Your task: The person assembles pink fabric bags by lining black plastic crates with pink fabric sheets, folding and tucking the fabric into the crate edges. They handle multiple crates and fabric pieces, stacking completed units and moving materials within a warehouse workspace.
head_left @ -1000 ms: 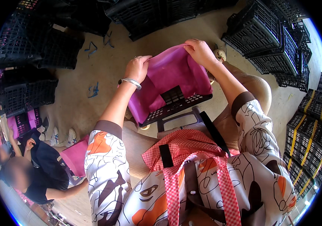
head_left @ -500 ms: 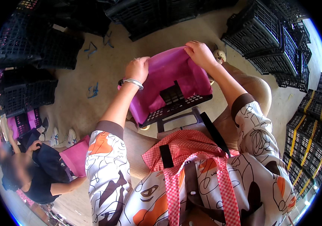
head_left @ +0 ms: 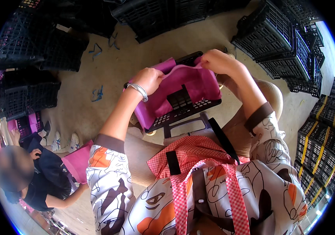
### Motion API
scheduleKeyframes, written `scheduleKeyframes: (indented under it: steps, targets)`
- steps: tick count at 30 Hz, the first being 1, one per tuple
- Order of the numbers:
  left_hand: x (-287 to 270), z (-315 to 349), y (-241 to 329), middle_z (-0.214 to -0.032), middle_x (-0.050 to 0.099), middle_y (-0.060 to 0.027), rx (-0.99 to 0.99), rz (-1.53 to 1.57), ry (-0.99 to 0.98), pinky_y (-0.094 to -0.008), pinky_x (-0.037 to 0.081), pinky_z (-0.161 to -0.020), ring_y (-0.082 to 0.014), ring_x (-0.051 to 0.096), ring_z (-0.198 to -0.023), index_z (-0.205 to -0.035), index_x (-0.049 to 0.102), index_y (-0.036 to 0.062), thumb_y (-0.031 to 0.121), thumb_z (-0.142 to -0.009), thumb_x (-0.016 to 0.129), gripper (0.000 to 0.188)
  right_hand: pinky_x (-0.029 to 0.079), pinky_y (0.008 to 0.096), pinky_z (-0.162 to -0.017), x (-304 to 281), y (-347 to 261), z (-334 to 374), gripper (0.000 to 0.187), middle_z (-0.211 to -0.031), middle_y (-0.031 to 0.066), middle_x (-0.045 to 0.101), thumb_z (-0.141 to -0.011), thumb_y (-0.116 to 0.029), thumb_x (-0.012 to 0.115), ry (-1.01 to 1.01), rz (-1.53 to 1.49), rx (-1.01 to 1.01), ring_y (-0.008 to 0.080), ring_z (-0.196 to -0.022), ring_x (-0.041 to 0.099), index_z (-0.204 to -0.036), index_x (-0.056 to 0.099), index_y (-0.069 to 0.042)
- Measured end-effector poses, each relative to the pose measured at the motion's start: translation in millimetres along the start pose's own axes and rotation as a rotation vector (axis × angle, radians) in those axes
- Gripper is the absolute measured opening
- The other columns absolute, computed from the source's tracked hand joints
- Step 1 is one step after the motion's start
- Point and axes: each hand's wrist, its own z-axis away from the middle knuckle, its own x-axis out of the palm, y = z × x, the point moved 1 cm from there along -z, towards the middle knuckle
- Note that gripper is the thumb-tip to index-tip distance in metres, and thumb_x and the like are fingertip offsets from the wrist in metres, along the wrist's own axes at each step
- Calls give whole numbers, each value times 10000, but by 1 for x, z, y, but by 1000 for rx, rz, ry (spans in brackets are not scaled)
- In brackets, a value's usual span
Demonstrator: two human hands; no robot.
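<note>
A black plastic crate point(head_left: 181, 111) rests on my lap, lined with a magenta sheet point(head_left: 193, 84). My left hand point(head_left: 148, 79), with a silver bracelet on its wrist, grips the sheet's upper left edge. My right hand point(head_left: 216, 61) pinches the sheet at the crate's far right corner. The sheet is folded down inside the crate, so the crate's black far rim and near wall show.
Stacks of black crates stand at the left point(head_left: 22, 78), the top point(head_left: 167, 15) and the right point(head_left: 289, 51). Another person point(head_left: 30, 176) crouches at the lower left holding a magenta sheet point(head_left: 77, 164). Blue scraps point(head_left: 97, 94) lie on the sandy floor.
The magenta sheet has been pushed down into the crate, so the crate's far rim now shows. Both hands shifted slightly along the sheet's edge. The other person leaned lower.
</note>
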Motion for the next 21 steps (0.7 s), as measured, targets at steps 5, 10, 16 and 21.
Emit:
scheduleKeyframes:
  steps: [5,10,16,21]
  targets:
    - [-43,23,30,-705,647,-77,1,293,-419,-272,509,-692,-114,596,-672,-936,683,2,142,-841,611,184,477,322,-583,-35,-12,37,185,-683,155,611,-834,-121,573,-267,-278,134,218,-662,643,-800,613,57]
    - [-46,19,7,-848,658,-14,-160,721,-422,-229,518,-690,-70,590,-742,-1018,649,-47,123,-899,583,218,475,271,-547,-45,-17,36,184,-643,92,598,-857,-113,586,-116,-389,149,124,-630,637,-790,592,59]
    - [-10,-10,-35,-742,661,-57,-134,342,-73,-256,488,-649,-104,584,-648,-1007,660,-36,112,-869,570,222,467,442,-737,3,2,-7,215,-848,214,615,-838,-197,543,201,-51,24,406,-835,572,-860,625,0]
    - [27,-18,-60,-826,659,-198,-130,270,89,-331,496,-704,-240,658,-734,-985,668,12,148,-826,581,227,475,445,-756,47,28,-32,180,-855,202,626,-846,-177,534,343,-82,-64,391,-846,588,-888,632,-32]
